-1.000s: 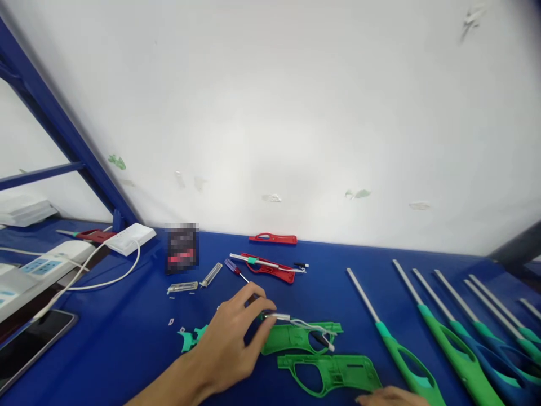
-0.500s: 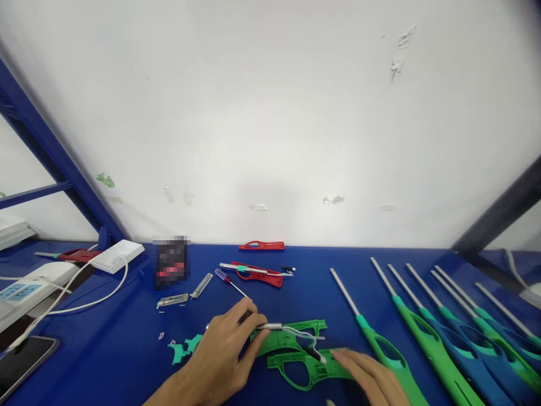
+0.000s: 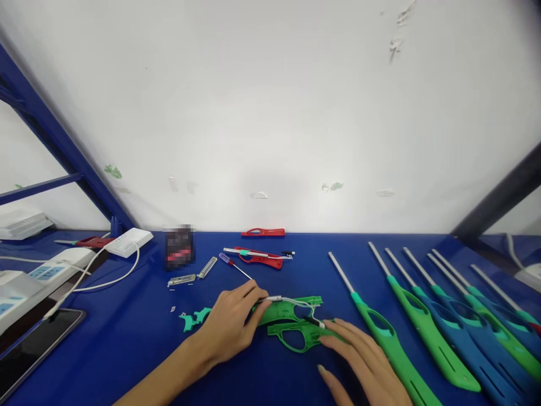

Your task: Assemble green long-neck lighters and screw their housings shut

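Observation:
My left hand [image 3: 236, 318] is closed round a metal tube [image 3: 274, 298], from which thin white wires [image 3: 302, 303] run to a small black part [image 3: 313, 321]. Under the tube lies one green casing half [image 3: 279, 312]. Nearer to me is a second green casing half [image 3: 296, 338] with a loop-shaped opening. My right hand [image 3: 359, 352] has its fingers apart over the right end of that half, its fingertips beside the black part. Turquoise pieces [image 3: 195, 320] rest left of my left hand.
Assembled lighters [image 3: 431, 332] lie at the right. Behind my hands are a screwdriver [image 3: 234, 266], clear parts [image 3: 207, 267] and red casings [image 3: 260, 257]. A phone [image 3: 40, 349] and power strips [image 3: 46, 273] are at the left.
The view has tilted down slightly, so the table stands higher in the picture. My right hand has spread its fingers and come further over the nearer green half. My left hand keeps the tube.

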A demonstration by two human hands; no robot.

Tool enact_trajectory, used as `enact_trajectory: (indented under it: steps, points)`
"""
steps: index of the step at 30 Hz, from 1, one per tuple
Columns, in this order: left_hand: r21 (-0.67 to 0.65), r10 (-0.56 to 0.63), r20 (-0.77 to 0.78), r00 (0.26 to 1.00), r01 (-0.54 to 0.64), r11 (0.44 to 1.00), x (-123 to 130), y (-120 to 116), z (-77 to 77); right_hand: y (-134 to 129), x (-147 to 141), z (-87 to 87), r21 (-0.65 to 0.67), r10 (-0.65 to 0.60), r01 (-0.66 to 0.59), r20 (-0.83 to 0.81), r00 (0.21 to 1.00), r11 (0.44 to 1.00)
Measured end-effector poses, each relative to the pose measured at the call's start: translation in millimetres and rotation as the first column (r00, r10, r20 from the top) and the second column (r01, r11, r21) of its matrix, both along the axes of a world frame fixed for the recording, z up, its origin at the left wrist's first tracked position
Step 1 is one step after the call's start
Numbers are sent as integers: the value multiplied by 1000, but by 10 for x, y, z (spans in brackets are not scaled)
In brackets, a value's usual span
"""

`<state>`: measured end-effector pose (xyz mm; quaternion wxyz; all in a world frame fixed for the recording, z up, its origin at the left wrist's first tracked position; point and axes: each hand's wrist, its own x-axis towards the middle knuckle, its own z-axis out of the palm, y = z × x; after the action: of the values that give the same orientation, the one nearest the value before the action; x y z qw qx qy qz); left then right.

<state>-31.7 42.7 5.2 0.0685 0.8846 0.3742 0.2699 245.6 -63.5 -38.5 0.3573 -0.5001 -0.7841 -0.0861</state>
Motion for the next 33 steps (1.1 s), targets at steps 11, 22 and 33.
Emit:
enact_trajectory:
  steps: [11,22,33]
  points:
    - [26,-19,-38,999,20,999,-79,-5,14,-10,-44,49,-70,-28,31,44,999,997]
    - [20,16,-144,989,-13,1000,-85,8,41,-49,-23,26,-82,-13,20,81,997,996]
    - [-8,33,-139,990,-34,999,-84,46,57,-42,-38,52,-110,-18,24,58,998,994]
